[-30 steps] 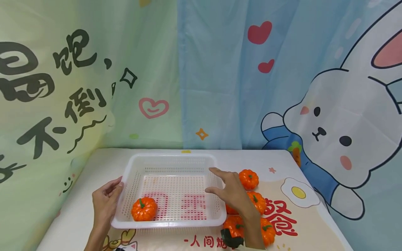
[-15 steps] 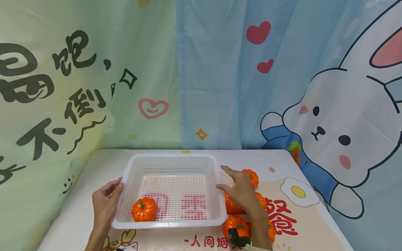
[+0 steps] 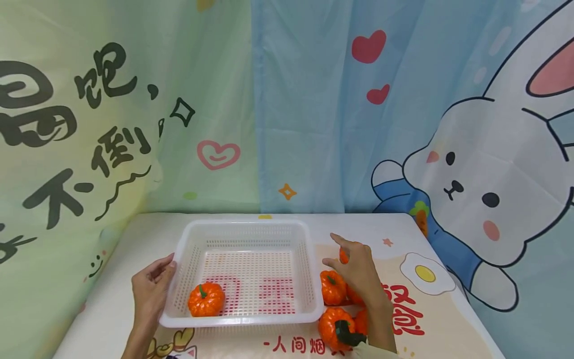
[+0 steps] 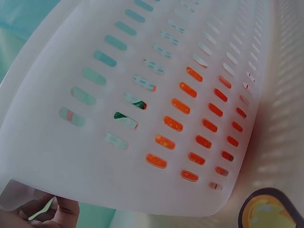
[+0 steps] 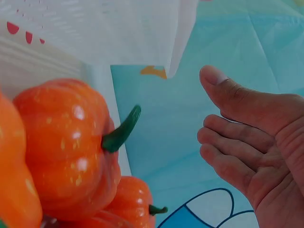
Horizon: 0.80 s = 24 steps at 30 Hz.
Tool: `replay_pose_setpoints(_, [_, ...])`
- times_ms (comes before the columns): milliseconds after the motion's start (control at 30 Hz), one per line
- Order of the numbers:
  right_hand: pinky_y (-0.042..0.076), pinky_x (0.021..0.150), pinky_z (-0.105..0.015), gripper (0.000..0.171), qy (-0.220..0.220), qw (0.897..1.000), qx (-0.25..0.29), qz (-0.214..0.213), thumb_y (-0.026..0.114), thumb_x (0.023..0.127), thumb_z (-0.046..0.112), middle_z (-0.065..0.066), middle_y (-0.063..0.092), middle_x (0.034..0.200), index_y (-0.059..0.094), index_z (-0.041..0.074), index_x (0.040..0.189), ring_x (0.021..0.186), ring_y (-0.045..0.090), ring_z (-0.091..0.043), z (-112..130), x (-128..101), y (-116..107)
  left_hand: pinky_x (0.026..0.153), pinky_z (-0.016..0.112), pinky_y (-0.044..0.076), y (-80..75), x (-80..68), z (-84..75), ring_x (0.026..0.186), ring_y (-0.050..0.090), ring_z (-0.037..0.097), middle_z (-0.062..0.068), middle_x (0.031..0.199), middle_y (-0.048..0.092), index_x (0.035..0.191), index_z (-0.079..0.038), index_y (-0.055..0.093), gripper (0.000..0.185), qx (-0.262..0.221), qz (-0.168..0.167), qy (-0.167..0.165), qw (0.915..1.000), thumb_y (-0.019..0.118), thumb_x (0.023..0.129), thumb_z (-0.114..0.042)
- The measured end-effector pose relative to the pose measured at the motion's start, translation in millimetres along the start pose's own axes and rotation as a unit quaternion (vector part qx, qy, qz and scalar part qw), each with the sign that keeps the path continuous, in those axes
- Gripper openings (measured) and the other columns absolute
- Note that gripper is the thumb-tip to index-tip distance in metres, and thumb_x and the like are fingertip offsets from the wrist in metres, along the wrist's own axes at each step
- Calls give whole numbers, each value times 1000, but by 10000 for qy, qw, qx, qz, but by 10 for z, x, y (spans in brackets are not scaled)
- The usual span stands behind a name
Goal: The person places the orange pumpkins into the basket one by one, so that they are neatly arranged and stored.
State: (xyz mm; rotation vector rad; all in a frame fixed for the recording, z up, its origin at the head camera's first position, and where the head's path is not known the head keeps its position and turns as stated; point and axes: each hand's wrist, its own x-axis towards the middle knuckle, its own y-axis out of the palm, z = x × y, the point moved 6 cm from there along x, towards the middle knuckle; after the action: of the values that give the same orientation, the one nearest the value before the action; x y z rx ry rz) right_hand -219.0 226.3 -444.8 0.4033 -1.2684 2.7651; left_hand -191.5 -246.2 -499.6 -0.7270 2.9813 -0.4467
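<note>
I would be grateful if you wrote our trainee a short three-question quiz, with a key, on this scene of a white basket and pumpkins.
1. In the head view, toward which corner of the white basket does the pumpkin inside lie?
A) far right
B) near left
C) far left
2. True or false: the right hand holds nothing.
3. Fill in the blank: in the head view, the other pumpkins lie on the basket's ____ side.

Key:
1. B
2. True; the right wrist view shows it empty.
3. right
</note>
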Motion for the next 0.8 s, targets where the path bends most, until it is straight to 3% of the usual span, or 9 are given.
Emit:
replay_pose_setpoints(133, [53, 110, -63, 69, 220, 9998, 24, 26, 92, 89, 15, -22, 71, 144, 64, 7, 151, 140, 62, -51, -94, -8, -19, 73, 9, 57, -2, -2, -5, 80, 66, -4, 2, 110, 81, 137, 1, 74, 34, -28, -45, 17, 10000, 69, 108, -16])
replay_pose_setpoints(233, [53, 110, -63, 69, 402, 9992, -49, 74, 91, 91, 16, -24, 70, 145, 62, 7, 153, 140, 62, -51, -143, -12, -41, 73, 9, 57, -2, -4, -12, 80, 66, -4, -3, 106, 80, 137, 1, 74, 33, -51, -56, 41, 10000, 69, 108, -16])
replay_pose_setpoints(467, [53, 110, -62, 69, 598, 9979, -237, 86, 89, 92, 16, -24, 69, 147, 60, 6, 155, 139, 63, -50, -231, 8, -105, 72, 8, 56, -2, -11, -15, 79, 65, -4, 15, 116, 80, 137, 1, 74, 33, 68, -76, 58, 9999, 69, 108, -15])
replay_pose_setpoints(800, [51, 114, -65, 71, 660, 9970, -347, 201, 90, 91, 14, -27, 66, 150, 59, 1, 154, 141, 61, -51, -283, -14, -130, 71, 8, 55, 5, -3, -7, 78, 64, -3, 19, 120, 79, 138, 0, 73, 33, 125, -61, 37, 9999, 68, 109, -16])
